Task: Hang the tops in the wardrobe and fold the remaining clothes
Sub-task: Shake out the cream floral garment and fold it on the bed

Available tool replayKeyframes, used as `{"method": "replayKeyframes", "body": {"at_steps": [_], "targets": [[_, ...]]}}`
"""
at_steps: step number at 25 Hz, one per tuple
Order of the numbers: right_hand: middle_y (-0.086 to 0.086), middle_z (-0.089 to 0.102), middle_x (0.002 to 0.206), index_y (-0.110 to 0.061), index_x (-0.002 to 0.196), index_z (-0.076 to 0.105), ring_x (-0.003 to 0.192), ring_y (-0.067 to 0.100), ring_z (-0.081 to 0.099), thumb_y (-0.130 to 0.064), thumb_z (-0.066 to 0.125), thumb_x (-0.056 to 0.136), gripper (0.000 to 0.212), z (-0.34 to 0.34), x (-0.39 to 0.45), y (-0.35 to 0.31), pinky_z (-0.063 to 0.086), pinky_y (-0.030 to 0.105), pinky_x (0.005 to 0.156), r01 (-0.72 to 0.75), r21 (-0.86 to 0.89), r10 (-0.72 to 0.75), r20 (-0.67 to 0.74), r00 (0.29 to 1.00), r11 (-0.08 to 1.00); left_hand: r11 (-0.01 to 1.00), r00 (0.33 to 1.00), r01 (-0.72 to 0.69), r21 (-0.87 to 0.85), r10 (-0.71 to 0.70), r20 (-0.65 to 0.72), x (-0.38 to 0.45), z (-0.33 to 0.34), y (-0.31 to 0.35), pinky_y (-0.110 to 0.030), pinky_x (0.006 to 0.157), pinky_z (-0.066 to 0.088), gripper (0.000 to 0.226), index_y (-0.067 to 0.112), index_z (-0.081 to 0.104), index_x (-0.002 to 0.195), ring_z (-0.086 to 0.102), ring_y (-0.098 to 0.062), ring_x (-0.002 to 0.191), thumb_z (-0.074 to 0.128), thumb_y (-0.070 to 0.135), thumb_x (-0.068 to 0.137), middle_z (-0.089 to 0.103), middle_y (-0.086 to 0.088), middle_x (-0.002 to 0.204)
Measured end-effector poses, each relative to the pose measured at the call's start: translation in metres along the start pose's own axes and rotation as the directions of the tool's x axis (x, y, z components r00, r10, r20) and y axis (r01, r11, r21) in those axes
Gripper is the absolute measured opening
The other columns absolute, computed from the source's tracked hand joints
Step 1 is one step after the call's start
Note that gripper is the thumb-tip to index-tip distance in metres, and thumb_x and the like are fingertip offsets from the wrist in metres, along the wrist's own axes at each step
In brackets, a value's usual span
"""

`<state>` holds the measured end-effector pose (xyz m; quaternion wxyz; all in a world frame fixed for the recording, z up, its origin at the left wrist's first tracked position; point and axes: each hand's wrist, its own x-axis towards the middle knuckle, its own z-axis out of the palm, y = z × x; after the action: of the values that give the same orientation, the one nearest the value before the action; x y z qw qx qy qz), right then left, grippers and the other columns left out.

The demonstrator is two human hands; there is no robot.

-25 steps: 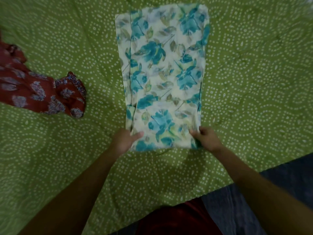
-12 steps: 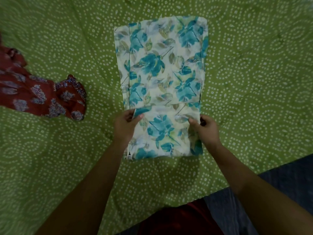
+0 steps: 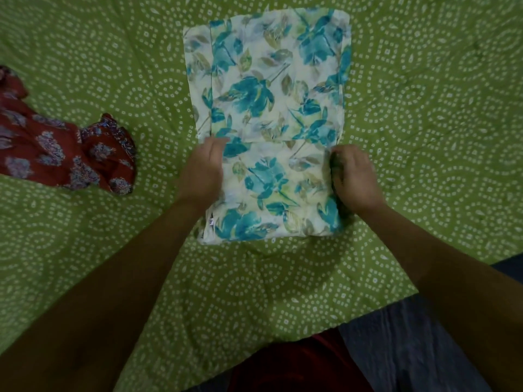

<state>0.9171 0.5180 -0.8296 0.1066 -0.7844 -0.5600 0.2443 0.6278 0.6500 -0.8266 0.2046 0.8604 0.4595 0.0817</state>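
A cream garment with teal flowers [image 3: 268,89] lies flat in a long narrow strip on the green bedspread [image 3: 424,137]. Its near end is doubled over onto the strip, and the folded flap ends in a straight edge between my hands. My left hand [image 3: 202,172] grips the left corner of that flap. My right hand [image 3: 352,176] grips the right corner. A small white label shows at the near left corner of the fold. A crumpled red floral garment [image 3: 65,157] lies at the left, apart from both hands.
The green dotted bedspread covers nearly the whole view. Its near edge runs diagonally at the bottom right, with dark blue-grey cloth [image 3: 402,349] below it. A dark red cloth [image 3: 297,366] shows at the bottom centre.
Both hands have lifted the garment's near end and carried it away from me, laying it over the strip. The fold has grown deeper. The red garment has not moved.
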Motion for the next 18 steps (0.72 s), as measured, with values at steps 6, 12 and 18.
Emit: {"method": "replayKeyframes", "body": {"at_steps": [6,12,18], "targets": [[0.001,-0.004,0.161,-0.028,0.154,0.000,0.148,0.025,-0.001,-0.011,0.049,0.078,0.092,-0.012,0.002,0.039,0.001,0.050,0.118,0.697,-0.475,-0.532,0.450,0.717,0.538,0.622,0.688,-0.719,0.311,0.571,0.449,-0.035,-0.029,-0.051,-0.052,0.117,0.014,0.090,0.009,0.018,0.151,0.010,-0.031,0.147,0.061,0.004,0.073,0.012,-0.014,0.159],[-0.003,0.006,0.160,-0.025,0.154,0.008,0.148,0.019,0.001,-0.016,0.054,0.082,0.085,0.010,0.068,0.023,-0.004,0.039,0.119,0.796,-0.297,-0.598,0.536,0.596,0.527,0.610,0.599,-0.771,0.181,0.598,0.533,0.034,0.004,-0.054,-0.040,0.120,0.005,0.097,0.009,0.021,0.151,0.013,-0.022,0.147,0.068,0.047,0.075,0.017,-0.009,0.158],[0.002,0.073,0.089,-0.013,0.093,0.067,0.088,0.002,0.068,-0.003,0.051,0.090,0.019,-0.001,0.105,0.016,0.051,0.023,0.084,-0.283,0.496,0.143,0.301,0.943,0.821,0.940,0.887,0.015,-0.341,0.144,0.438,0.051,0.011,-0.067,-0.036,0.116,0.027,0.062,0.003,0.048,0.136,0.043,-0.014,0.132,0.044,0.043,0.087,0.046,-0.013,0.144]]}}
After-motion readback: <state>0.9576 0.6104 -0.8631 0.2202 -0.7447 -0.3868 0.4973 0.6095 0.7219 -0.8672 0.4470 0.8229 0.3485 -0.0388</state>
